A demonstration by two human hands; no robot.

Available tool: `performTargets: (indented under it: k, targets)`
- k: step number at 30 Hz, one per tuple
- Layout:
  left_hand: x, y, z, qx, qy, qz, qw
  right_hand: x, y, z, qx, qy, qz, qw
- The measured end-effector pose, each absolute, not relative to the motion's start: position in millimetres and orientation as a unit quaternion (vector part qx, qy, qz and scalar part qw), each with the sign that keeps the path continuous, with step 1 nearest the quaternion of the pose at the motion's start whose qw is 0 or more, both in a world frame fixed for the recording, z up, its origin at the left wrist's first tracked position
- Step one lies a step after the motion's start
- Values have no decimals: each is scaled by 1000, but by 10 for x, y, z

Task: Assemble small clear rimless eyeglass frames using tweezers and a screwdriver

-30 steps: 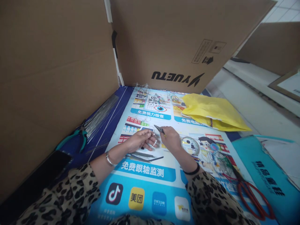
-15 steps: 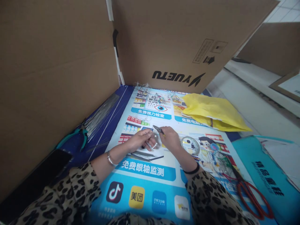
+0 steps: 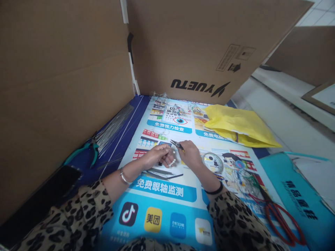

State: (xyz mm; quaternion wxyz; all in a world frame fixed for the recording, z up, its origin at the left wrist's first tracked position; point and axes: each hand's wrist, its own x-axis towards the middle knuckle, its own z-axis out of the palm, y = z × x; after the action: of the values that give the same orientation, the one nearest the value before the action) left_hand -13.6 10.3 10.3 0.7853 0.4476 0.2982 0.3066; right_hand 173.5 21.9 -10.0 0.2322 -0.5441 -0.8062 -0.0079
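Observation:
My left hand (image 3: 157,156) is closed, thumb against fingers, on a string of white beads (image 3: 172,163) that curves out past the fingertips. Whether a wire runs through the beads is too small to tell. Just to the right, my right hand (image 3: 190,153) is wrapped round a pair of pliers (image 3: 177,144) with dark, narrow jaws that point up and left. The jaw tips lie a little above the beads, apart from them. Several dark thin strips (image 3: 163,174) lie on the printed sheet under my left hand.
A clear tape-like ring (image 3: 213,163) lies right of my right hand, with tangled wire (image 3: 244,179) and red-handled scissors (image 3: 284,223) beyond. Teal-handled pliers (image 3: 94,155) and a bundle of wires (image 3: 113,127) lie left. A yellow bag (image 3: 240,125) and cardboard walls (image 3: 183,45) stand behind.
The pliers' jaws look slightly more parted than before. Both hands stay in nearly the same place, and the view has shifted very slightly.

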Motion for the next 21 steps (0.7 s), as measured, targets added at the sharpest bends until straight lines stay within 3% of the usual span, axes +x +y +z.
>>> performTargets:
  k: [14, 21]
  targets:
    - [-152, 145, 83, 396, 314, 421, 753, 1761, 232, -114, -562, -791, 0, 243]
    - [-149, 141, 77, 431, 320, 394, 747, 1728, 211, -98, -531, -813, 16, 238]
